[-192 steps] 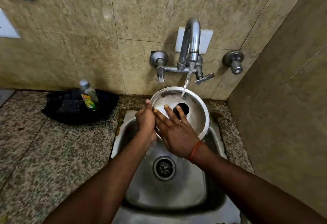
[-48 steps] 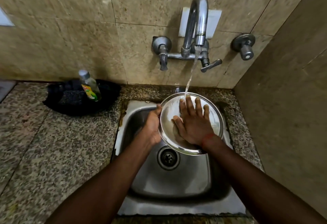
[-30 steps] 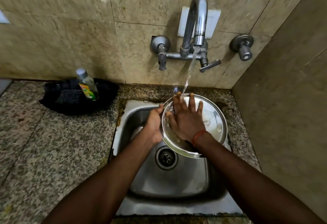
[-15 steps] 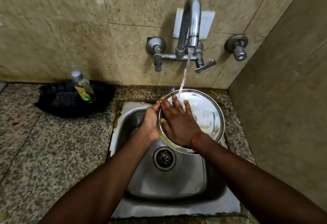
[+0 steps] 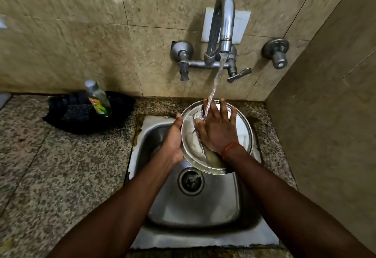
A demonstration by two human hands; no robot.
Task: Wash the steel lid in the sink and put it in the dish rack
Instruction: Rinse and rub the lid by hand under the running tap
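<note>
The round steel lid (image 5: 243, 133) is tilted over the back of the steel sink (image 5: 203, 209), under the running tap (image 5: 222, 23). My left hand (image 5: 173, 141) grips its left rim, thumb on the near face and fingers hidden behind. My right hand (image 5: 216, 129) lies flat on the lid's face with fingers spread and straight. Water streams onto the lid by my right forefinger. The lid's lower right edge is hidden by my wrist. No dish rack is in view.
A dish soap bottle (image 5: 98, 99) stands in a black tray (image 5: 61, 119) with a scrub pad on the granite counter (image 5: 61, 176) at the left. A tiled wall rises close on the right. The drain (image 5: 190, 181) lies below the lid.
My right hand slid rightward and upward across the lid's face between the earlier frames and now. The left hand keeps its grip on the rim. Water keeps running.
</note>
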